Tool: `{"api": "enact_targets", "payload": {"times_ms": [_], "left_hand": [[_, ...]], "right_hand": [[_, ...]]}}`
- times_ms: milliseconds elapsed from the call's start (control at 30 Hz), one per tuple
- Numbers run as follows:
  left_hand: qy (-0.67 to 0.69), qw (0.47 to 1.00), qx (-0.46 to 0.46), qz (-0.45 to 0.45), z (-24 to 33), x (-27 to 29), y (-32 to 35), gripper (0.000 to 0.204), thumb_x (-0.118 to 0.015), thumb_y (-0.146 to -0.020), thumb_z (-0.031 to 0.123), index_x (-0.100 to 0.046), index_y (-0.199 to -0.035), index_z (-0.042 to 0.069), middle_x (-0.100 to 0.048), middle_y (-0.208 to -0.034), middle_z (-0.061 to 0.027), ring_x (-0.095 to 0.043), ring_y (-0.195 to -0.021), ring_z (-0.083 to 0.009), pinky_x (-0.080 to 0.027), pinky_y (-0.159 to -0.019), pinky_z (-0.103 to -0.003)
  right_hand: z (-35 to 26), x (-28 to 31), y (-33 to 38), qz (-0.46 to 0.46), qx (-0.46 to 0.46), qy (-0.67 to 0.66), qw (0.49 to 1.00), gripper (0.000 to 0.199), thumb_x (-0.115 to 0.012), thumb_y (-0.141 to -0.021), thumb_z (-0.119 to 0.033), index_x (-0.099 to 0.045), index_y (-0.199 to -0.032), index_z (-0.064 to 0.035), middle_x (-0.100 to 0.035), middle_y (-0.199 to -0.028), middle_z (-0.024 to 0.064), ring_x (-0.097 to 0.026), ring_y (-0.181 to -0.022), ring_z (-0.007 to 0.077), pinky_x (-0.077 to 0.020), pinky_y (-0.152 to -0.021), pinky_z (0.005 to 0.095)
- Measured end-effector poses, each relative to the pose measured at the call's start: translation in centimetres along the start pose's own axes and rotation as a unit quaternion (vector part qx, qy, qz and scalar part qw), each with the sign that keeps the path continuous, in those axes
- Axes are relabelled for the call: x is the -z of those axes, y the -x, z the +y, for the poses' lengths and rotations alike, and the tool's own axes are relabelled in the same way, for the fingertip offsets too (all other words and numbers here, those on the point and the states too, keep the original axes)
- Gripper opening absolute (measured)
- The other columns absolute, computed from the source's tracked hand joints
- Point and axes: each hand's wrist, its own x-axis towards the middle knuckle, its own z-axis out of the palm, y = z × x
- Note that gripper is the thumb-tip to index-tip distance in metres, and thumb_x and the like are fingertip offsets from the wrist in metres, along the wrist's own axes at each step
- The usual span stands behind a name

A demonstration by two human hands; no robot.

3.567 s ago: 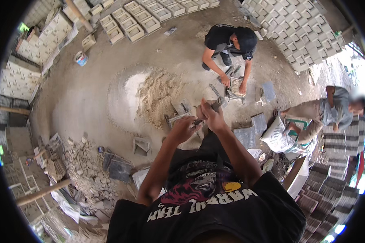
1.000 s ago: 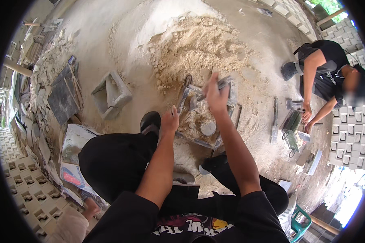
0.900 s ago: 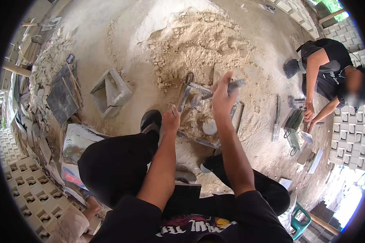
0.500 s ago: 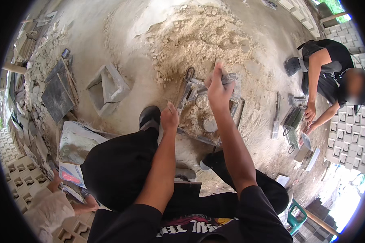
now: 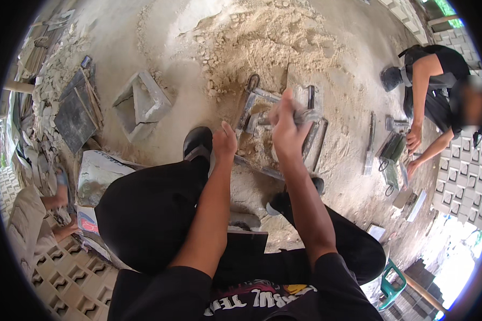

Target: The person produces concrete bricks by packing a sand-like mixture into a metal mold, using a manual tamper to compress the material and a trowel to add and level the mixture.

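My right hand [image 5: 287, 131] is closed around a grey, bar-like tool [image 5: 309, 115], blurred by motion, with its thumb pointing away from me. The hand is above a metal mould frame [image 5: 273, 172] on the ground between my feet. Pale, sandy mix [image 5: 261, 144] lies inside the frame, partly hidden by my right hand and forearm. A loop handle [image 5: 253, 81] stands at the frame's far left corner. My left hand [image 5: 225, 141] is closed beside the frame's left edge, apart from it, and I see nothing in its fingers.
A heap of sandy mix [image 5: 268, 43] lies beyond the mould. To the left are a hollow concrete block [image 5: 144, 101], dark plates [image 5: 75, 115] and an open sack [image 5: 96, 176]. A co-worker [image 5: 439, 91] handles another mould [image 5: 391, 155] at right; another person [image 5: 29, 219] is at left.
My right hand has moved slightly nearer to me with the tool, now blurred. My left hand has barely moved. The person at lower left has shifted up and left.
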Motion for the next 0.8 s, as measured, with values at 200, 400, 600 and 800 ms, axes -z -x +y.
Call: {"api": "enact_targets", "payload": {"times_ms": [200, 400, 600, 800], "left_hand": [[-0.012, 1.000, -0.007, 0.006, -0.4, -0.7, -0.2, 0.065, -0.026, -0.098, 0.042, -0.067, -0.087, -0.008, -0.063, -0.089, -0.0326, -0.060, -0.089, -0.0508, -0.046, -0.081, -0.056], [0.042, 0.998, -0.027, 0.036, -1.9, -1.5, -1.2, 0.065, -0.032, -0.097, 0.044, -0.063, -0.086, -0.012, -0.062, -0.086, -0.0354, -0.058, -0.090, -0.0522, -0.044, -0.080, -0.054], [0.113, 0.993, -0.024, 0.019, -0.8, -0.6, -0.4, 0.058, -0.034, -0.095, 0.040, -0.066, -0.083, -0.007, -0.065, -0.086, -0.0292, -0.061, -0.089, -0.0468, -0.044, -0.082, -0.050], [0.108, 0.994, -0.020, 0.016, -1.0, -0.6, -0.7, 0.054, -0.033, -0.093, 0.037, -0.067, -0.081, -0.003, -0.067, -0.084, -0.0249, -0.063, -0.088, -0.0428, -0.046, -0.083, -0.048]], "right_hand": [[2.2, 0.9, 2.4, 0.025, 0.062, -0.004, 0.998, 0.049, -0.051, -0.101, -0.022, -0.044, -0.055, -0.0070, -0.043, -0.051, -0.0040, -0.035, -0.047, 0.0036, -0.0250, -0.044, 0.0246], [1.3, 0.2, 3.5, -0.022, 0.081, 0.014, 0.996, 0.046, -0.052, -0.099, -0.016, -0.043, -0.055, -0.0056, -0.043, -0.053, -0.0058, -0.034, -0.050, 0.0026, -0.0235, -0.043, 0.0249], [-1.6, 0.4, 4.4, -0.016, -0.038, 0.016, 0.999, 0.042, -0.054, -0.096, -0.014, -0.046, -0.055, -0.0078, -0.044, -0.051, -0.0036, -0.036, -0.047, 0.0054, -0.0263, -0.045, 0.0261], [-1.4, 0.7, 5.5, -0.019, -0.031, 0.026, 0.999, 0.041, -0.055, -0.096, -0.016, -0.046, -0.057, -0.0053, -0.042, -0.053, -0.0052, -0.034, -0.050, 0.0036, -0.0254, -0.045, 0.0262]]}}
